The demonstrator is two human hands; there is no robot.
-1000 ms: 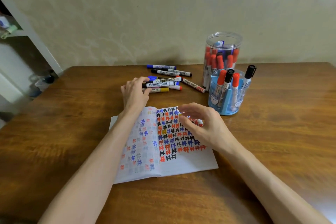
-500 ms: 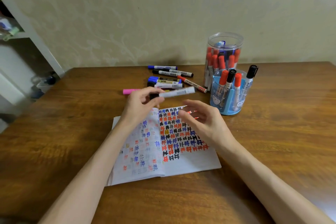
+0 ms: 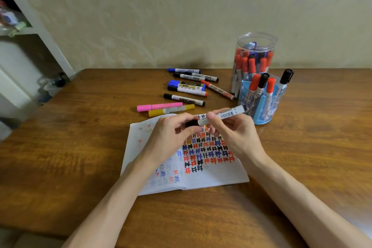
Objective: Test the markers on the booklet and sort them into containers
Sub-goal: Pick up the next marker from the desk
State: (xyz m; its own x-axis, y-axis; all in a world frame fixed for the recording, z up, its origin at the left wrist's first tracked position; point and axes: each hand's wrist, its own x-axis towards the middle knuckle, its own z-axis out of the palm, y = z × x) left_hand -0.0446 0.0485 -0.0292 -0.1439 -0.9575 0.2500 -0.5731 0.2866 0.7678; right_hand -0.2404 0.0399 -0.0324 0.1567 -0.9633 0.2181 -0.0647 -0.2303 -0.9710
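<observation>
An open booklet covered in red, blue and black hash marks lies on the wooden table. Above it both hands hold one white marker with a black cap. My left hand pinches the black cap end, and my right hand grips the white barrel. Several loose markers lie beyond the booklet, among them a pink marker and a yellow marker. A clear jar and a blue pen holder stand at the right, both holding markers.
A white shelf unit with clutter stands at the far left beside the table. The wall runs directly behind the table's back edge. Bare wood shows to the left and right of the booklet.
My left hand lifted a marker off the pile and brought it over the booklet. My right hand came up and took hold of its barrel, so both hands grasp it now.
</observation>
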